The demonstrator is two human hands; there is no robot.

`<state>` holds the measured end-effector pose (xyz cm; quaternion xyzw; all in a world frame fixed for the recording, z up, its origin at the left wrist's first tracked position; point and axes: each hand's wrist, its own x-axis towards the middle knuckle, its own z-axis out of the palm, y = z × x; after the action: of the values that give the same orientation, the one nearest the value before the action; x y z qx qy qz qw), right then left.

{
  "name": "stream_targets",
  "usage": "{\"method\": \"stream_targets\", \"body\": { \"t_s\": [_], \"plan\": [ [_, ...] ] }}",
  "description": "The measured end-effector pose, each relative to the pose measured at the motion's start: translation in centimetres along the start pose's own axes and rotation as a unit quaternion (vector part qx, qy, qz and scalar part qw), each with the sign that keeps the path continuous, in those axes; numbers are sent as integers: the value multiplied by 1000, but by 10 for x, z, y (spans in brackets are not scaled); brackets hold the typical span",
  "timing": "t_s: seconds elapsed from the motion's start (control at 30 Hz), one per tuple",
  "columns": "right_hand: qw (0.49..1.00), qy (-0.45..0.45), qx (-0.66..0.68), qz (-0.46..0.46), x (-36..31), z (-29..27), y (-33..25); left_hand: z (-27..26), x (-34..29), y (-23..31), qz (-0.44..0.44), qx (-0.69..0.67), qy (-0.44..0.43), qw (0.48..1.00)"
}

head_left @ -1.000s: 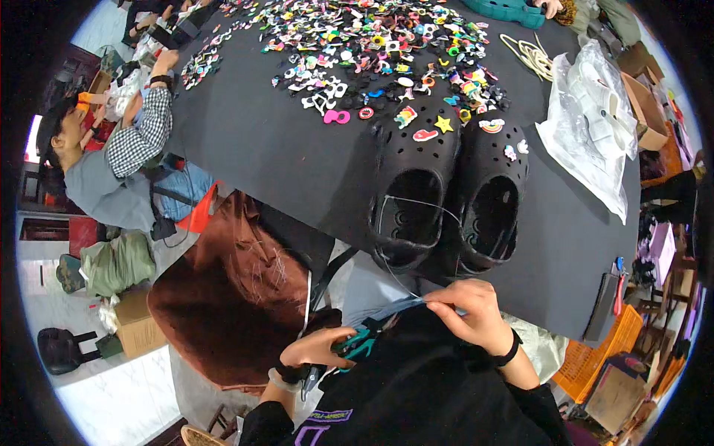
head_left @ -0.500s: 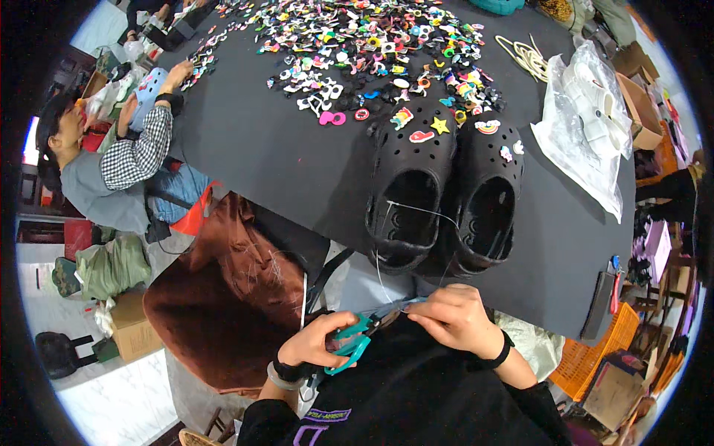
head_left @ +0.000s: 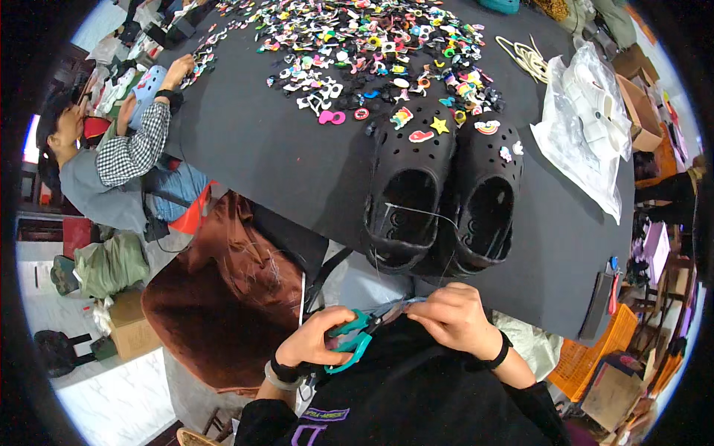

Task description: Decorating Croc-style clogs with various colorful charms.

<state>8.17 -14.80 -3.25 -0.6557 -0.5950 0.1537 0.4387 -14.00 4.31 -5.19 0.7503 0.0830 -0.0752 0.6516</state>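
Observation:
My left hand (head_left: 311, 342) has its fingers through the teal handles of a pair of scissors (head_left: 355, 346), whose blades point right toward my other hand. Thumb and fingers of my right hand (head_left: 455, 318) pinch together at the end of a thin clear cord (head_left: 424, 211); the pinched bit is small and partly hidden. The cord runs up from there across the openings of two black clogs. The left clog (head_left: 378, 167) carries several charms, among them a yellow star (head_left: 439, 126). On the right clog (head_left: 513, 195) sit a rainbow charm (head_left: 487, 127) and small pale ones.
Many loose coloured charms (head_left: 387, 46) cover the far part of the dark table (head_left: 245, 134). White shoes in a clear plastic bag (head_left: 587, 126) and a coil of cream cord (head_left: 524, 58) lie at right. A co-worker (head_left: 111, 175) at left holds a blue clog (head_left: 149, 93).
The scissors have shifted slightly near my right fingers, and the left stretch of cord shows more faintly. My right hand stays in place. The co-worker's raised hand has moved a little.

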Motion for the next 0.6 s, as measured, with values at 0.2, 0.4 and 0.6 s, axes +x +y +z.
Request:
{"method": "stream_targets", "body": {
  "t_s": [0.2, 0.4, 0.6],
  "plan": [
    [1000, -7, -11, -16, -1, 3, -1, 0, 4, 0, 8, 10, 18, 1000],
    [999, -19, -25, -8, -2, 2, -2, -3, 4, -1, -34, -11, -8, 999],
    [1000, -19, -14, -3, -2, 1, -6, 0, -23, -26, -69, -82, 55, 993]
  ]
}}
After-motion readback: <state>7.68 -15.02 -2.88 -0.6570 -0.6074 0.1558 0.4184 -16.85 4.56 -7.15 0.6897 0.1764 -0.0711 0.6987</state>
